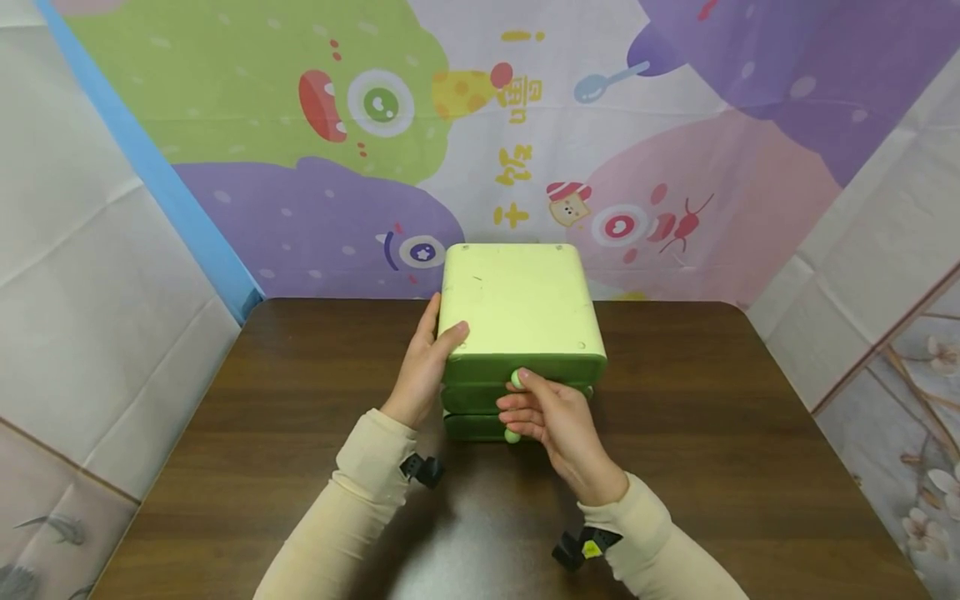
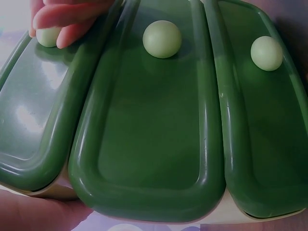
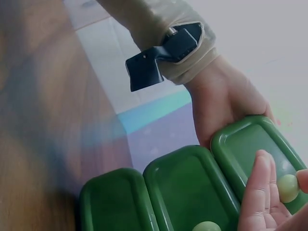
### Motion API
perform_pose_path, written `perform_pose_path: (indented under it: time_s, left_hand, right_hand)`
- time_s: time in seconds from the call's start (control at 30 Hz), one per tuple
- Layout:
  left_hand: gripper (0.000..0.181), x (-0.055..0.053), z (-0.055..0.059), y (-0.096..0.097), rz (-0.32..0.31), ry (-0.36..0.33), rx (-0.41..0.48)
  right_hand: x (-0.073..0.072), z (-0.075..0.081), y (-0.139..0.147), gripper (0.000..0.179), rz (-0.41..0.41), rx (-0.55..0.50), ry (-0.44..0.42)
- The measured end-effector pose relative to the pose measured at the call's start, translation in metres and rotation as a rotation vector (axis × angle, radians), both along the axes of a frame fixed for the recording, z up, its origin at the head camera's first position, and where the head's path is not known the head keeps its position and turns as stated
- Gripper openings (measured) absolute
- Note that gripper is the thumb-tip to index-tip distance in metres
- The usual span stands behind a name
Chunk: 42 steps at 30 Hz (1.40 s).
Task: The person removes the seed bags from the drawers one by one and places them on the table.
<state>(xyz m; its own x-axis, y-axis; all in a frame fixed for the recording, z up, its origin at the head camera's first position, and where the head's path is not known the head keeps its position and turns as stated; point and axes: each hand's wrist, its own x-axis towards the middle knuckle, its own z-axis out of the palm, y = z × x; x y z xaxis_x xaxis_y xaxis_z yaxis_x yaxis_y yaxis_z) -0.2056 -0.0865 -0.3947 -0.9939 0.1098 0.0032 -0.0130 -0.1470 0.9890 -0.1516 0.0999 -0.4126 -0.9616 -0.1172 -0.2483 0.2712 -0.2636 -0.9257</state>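
A small three-drawer cabinet [image 1: 525, 300] with a pale yellow-green top and dark green drawer fronts stands on the table. My left hand [image 1: 422, 367] holds its left side, fingers along the wall and thumb over the top edge. At the front, my right hand [image 1: 561, 427] pinches the round top knob [image 1: 517, 379] between thumb and index finger, the other fingers loosely bent below. The middle knob [image 2: 162, 39] shows in the left wrist view but is hidden behind the right hand in the head view. The bottom knob [image 1: 512, 436] is uncovered. All three drawers sit in the cabinet.
The dark brown wooden table [image 1: 300, 467] lies under the cabinet. Behind it hangs a colourful cartoon cloth [image 1: 315, 208], close to the cabinet's back. Pale panels [image 1: 97, 233] flank the table. Each sleeve carries a black wrist device [image 1: 422, 470].
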Motion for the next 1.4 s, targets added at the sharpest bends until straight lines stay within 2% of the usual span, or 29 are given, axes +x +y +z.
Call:
perform_pose_path:
  time_s: [0.3, 0.8, 1.1, 1.4]
  left_hand:
    - [0.078, 0.001, 0.004, 0.001, 0.005, -0.01, 0.002]
    - [0.081, -0.004, 0.006, -0.004, -0.049, -0.082, 0.083]
    - [0.083, -0.006, 0.005, -0.007, -0.045, -0.085, 0.058]
    - [0.082, -0.005, 0.003, -0.01, -0.061, -0.083, 0.067]
  right_hand:
    - [-0.001, -0.001, -0.001, 0.042, 0.003, -0.074, -0.004]
    - [0.005, -0.001, -0.001, 0.043, -0.01, -0.112, 0.012]
    - [0.017, -0.003, 0.0, 0.046, -0.022, -0.128, -0.015]
    - [0.033, -0.003, 0.002, 0.05, 0.013, -0.11, -0.038]
